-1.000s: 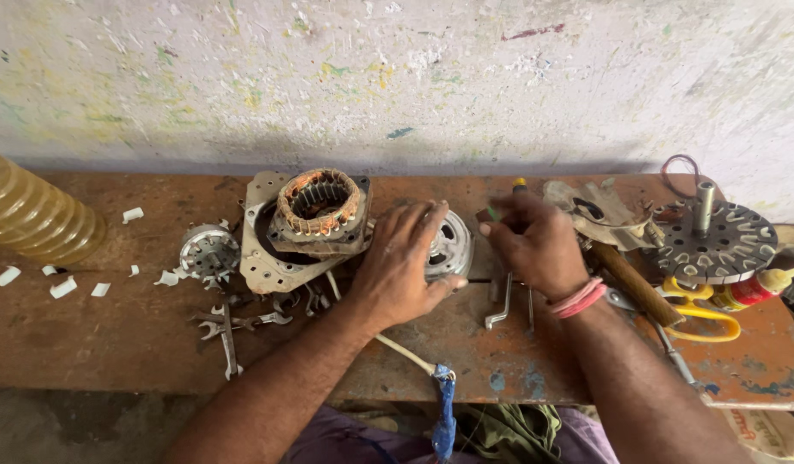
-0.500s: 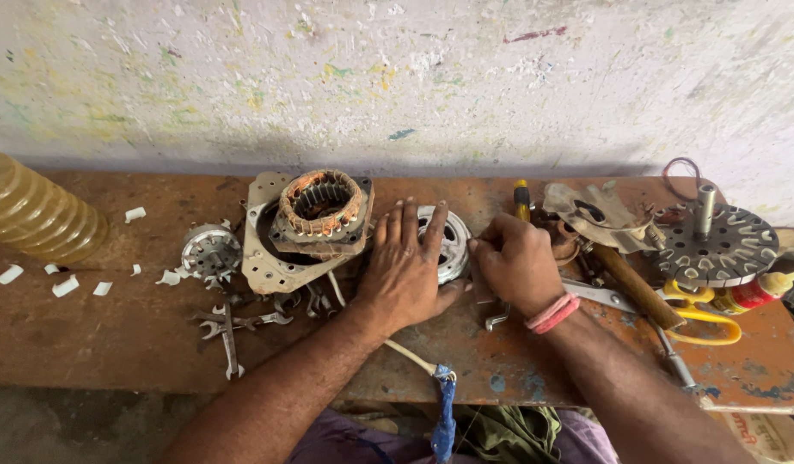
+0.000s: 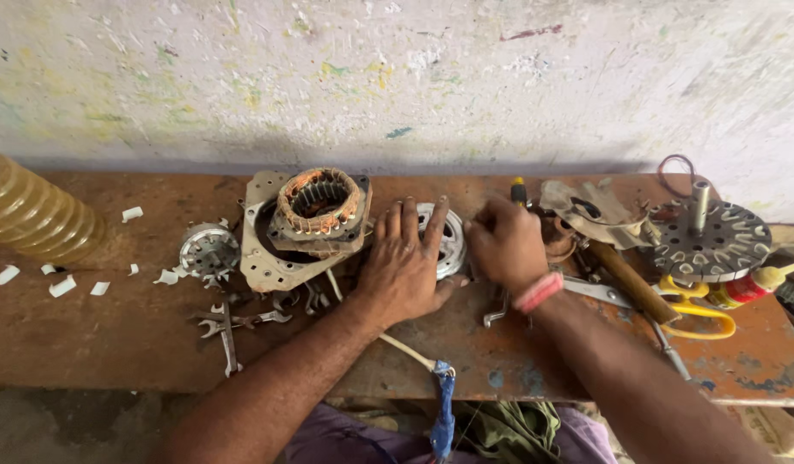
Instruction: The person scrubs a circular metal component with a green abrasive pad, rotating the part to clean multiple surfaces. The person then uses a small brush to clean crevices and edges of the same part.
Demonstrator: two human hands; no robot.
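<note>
Both hands rest on a round metal motor cover (image 3: 451, 241): left hand (image 3: 403, 268) flat and open, right hand (image 3: 504, 243) curled closed at its edge; a copper-wound stator (image 3: 318, 202) sits just left.

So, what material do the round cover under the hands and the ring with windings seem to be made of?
Round cover: probably bare cast metal, dull silver-grey with slots. Ring with windings: seemingly copper wire, orange-brown coils, around a dark toothed metal core.

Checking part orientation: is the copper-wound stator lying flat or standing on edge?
Lying flat: the stator rests on the metal plate, its toothed bore facing up toward the camera.
</note>
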